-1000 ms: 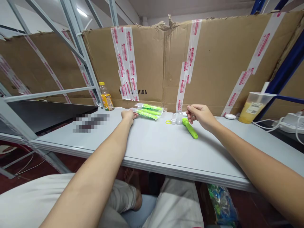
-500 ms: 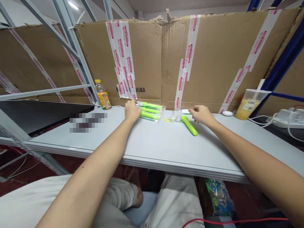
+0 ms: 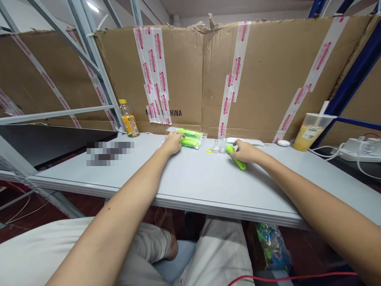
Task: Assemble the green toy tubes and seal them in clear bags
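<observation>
My left hand (image 3: 172, 143) rests over the left end of several bright green plastic pieces in clear wrappers (image 3: 192, 141). Its fingers are stretched out and touch the front wrapper. At centre right lies a loose green tube-shaped piece (image 3: 239, 163) with a thicker, rounded upper end. My right hand (image 3: 246, 151) has its fingers and thumb closed around the upper part of this tube, covering some of it. Between the hands stand two small clear plastic caps, a narrower one (image 3: 216, 147) and a wider one (image 3: 222, 146). Beside them lies a thin yellow-green ring (image 3: 209, 150).
A flat white wrapper (image 3: 250, 142) lies behind my right hand. Further right are a white oval object (image 3: 283, 143) and a cup of yellow drink (image 3: 309, 133). A juice bottle (image 3: 129, 121) stands at back left. Taped cardboard (image 3: 184, 71) walls off the table's (image 3: 190, 178) back edge.
My left hand has shifted right and nearer over the wrapped pieces. My right hand has moved left and down onto the loose green tube, uncovering the white wrapper behind it.
</observation>
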The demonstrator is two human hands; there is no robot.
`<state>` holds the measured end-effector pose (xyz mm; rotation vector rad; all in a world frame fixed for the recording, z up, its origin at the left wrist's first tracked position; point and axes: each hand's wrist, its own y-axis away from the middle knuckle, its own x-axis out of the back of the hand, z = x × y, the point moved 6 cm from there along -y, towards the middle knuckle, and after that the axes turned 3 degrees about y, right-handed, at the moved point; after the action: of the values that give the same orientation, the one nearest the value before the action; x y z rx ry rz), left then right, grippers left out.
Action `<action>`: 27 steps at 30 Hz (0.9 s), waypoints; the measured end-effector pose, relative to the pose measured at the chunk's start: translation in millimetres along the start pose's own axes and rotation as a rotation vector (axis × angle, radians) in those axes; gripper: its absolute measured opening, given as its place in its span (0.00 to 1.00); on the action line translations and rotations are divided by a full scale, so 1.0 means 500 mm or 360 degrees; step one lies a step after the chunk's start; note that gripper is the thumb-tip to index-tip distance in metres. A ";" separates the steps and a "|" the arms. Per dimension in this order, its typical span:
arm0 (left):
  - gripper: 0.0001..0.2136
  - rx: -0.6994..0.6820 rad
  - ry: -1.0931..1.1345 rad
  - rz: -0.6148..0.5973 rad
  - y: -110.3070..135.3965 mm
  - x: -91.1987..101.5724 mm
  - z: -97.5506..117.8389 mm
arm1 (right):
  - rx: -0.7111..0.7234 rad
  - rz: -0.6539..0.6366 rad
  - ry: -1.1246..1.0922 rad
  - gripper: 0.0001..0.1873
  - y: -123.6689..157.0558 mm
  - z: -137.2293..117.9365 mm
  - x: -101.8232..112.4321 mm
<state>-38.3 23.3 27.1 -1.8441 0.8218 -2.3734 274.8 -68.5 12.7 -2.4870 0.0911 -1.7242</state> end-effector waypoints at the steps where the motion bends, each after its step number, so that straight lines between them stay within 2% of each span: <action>1: 0.24 0.0004 -0.0018 0.0008 -0.001 0.000 0.001 | -0.0009 0.0001 0.0029 0.28 -0.001 0.002 -0.004; 5: 0.26 0.0026 -0.0090 0.0047 0.001 0.004 0.007 | -0.0064 0.0024 0.0140 0.22 -0.002 0.004 -0.010; 8: 0.24 -0.0061 -0.0150 0.0102 0.005 0.014 0.037 | -0.0120 0.0079 0.0147 0.20 -0.002 0.008 -0.001; 11: 0.16 -0.0399 -0.0222 0.0240 0.017 0.026 0.114 | -0.0194 0.0229 0.0079 0.18 0.000 0.016 0.022; 13: 0.12 -0.0682 -0.0234 0.0243 0.030 0.021 0.179 | -0.0209 0.0364 -0.0054 0.16 0.003 0.019 0.041; 15: 0.11 -0.0905 -0.0210 0.0208 0.046 0.010 0.235 | -0.0119 0.0503 -0.0225 0.15 0.007 0.012 0.059; 17: 0.11 -0.1005 -0.0192 0.0132 0.059 -0.005 0.270 | 0.0071 0.0624 -0.0357 0.18 0.015 -0.004 0.073; 19: 0.12 -0.0973 -0.0183 0.0010 0.065 -0.021 0.280 | 0.0290 0.0700 -0.0420 0.19 0.025 -0.026 0.080; 23: 0.13 -0.0831 -0.0162 -0.0138 0.066 -0.035 0.260 | 0.0640 0.0702 -0.0462 0.18 0.048 -0.072 0.076; 27: 0.11 -0.0819 -0.0139 -0.0178 0.064 -0.035 0.253 | 0.0726 0.0632 -0.0460 0.18 0.059 -0.094 0.064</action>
<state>72.4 -47.2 18.7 -2.1954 1.4645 -2.2699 242.6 -104.4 54.9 -2.1638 0.1368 -1.0769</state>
